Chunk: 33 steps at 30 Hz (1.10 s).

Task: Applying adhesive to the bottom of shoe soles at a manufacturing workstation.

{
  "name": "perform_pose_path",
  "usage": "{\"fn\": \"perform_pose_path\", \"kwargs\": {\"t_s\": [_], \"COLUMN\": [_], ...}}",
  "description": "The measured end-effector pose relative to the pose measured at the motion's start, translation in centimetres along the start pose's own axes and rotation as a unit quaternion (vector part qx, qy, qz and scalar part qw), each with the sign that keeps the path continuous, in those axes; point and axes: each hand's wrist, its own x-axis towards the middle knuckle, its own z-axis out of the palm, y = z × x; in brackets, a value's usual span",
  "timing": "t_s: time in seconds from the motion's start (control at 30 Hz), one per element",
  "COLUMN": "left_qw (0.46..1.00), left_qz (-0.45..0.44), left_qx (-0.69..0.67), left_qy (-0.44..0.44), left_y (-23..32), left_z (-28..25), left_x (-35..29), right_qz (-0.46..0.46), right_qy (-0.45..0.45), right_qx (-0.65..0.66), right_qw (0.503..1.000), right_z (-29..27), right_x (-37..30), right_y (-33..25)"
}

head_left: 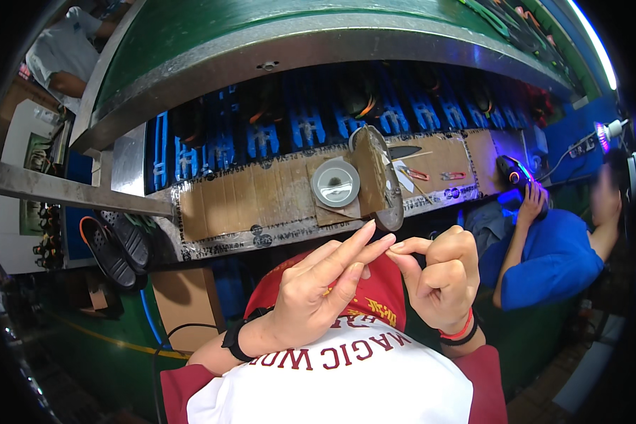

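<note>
Above my lap, my left hand (321, 290) has its fingers stretched out, pointing up and to the right, with the thumb slightly apart. My right hand (442, 279) is closed in a pinch. Its thumb and forefinger meet at the tips of my left fingers; anything between them is too small to make out. Just beyond my hands, a round grey-white cup (336, 182) with a shiny inside stands on the cardboard-covered bench (247, 205). Beside it, a cardboard piece (368, 169) stands upright against a round-edged plate (389, 191).
Small red-handled tools (415, 174) and a dark blade (404, 151) lie right of the cup. Black clogs (109, 247) sit at the left end. Blue racks (307, 127) fill the space under a green-topped conveyor (318, 39). A co-worker in blue (555, 258) holds a shoe (514, 173) at right.
</note>
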Motion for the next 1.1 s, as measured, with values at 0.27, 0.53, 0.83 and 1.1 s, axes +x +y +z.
{"fn": "perform_pose_path", "kwargs": {"t_s": [0.27,0.53,0.83,1.1], "left_qw": [1.000,0.997,0.997,0.998], "left_qz": [0.010,0.046,0.042,0.008], "left_qx": [0.012,0.065,0.065,0.061], "left_qy": [-0.002,-0.003,0.002,-0.005], "left_y": [-0.2,-0.1,0.0,-0.2], "left_z": [0.0,-0.2,-0.2,-0.1], "left_x": [0.1,0.4,0.3,-0.1], "right_qz": [-0.025,-0.044,-0.058,-0.035], "right_qy": [-0.020,-0.071,-0.094,-0.058], "right_qx": [0.008,0.005,-0.036,-0.017], "right_qw": [0.999,0.997,0.993,0.998], "right_z": [-0.2,-0.3,0.2,0.5], "right_x": [0.2,0.8,1.2,0.8], "right_y": [0.3,0.1,-0.2,0.2]}}
